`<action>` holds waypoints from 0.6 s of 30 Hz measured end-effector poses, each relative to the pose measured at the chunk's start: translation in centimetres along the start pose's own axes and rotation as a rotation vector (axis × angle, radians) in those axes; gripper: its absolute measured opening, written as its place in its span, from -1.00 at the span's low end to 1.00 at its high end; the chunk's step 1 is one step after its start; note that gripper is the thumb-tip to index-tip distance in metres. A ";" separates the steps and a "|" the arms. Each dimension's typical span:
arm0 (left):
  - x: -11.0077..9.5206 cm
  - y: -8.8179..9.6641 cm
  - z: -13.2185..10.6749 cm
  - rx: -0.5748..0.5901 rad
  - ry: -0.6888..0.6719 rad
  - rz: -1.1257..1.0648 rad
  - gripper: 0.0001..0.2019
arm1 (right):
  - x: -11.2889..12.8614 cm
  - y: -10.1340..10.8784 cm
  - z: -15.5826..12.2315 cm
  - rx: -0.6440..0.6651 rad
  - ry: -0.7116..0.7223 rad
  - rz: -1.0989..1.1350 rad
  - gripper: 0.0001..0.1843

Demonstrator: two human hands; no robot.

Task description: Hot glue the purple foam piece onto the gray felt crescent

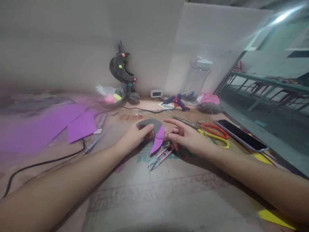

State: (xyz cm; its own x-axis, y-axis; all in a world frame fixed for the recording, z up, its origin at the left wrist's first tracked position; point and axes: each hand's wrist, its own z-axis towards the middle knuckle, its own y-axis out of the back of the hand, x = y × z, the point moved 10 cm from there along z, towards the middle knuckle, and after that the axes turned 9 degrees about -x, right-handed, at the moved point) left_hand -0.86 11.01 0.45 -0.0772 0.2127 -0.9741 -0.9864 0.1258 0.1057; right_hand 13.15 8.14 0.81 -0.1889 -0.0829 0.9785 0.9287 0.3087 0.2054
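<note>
My left hand [135, 136] is closed in a pinch on a crescent-shaped foam piece [156, 133], grey on its upper arc and purple on its lower tip, held just above the cardboard-covered table [169, 190]. My right hand [187, 137] is at the piece's right edge, fingers partly stretched, fingertips touching the purple part. Pink thread snips [160, 157] lie on the table right below the crescent. Orange-and-yellow-handled scissors [212, 132] lie just beyond my right hand.
Purple foam sheets [80, 126] and a black cable [48, 161] lie at the left. A smartphone [241, 135] rests at the right. A glue gun [176, 101], a black crescent ornament [120, 69], a clear jar [199, 77] and a yarn ball [209, 108] stand at the back. Yellow scraps [275, 217] lie near right.
</note>
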 end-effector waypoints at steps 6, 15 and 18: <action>0.0 -0.4 -0.1 0.019 0.026 0.016 -0.77 | 0.4 2.3 0.5 -0.143 0.091 -0.327 -0.69; 0.1 -0.5 -0.1 0.029 0.030 0.026 -0.76 | 0.4 2.2 0.2 -0.153 0.102 -0.433 -0.79; 0.0 -0.5 -0.2 0.034 0.024 0.039 -0.76 | -1.2 1.4 0.1 -0.087 -0.074 -0.137 -0.74</action>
State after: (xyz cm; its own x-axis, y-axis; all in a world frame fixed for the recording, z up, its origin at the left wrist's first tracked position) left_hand -0.43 10.76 0.39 -0.1199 0.1948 -0.9735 -0.9771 0.1508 0.1505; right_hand 14.63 8.80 -0.09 -0.3357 -0.0479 0.9408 0.9160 0.2161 0.3379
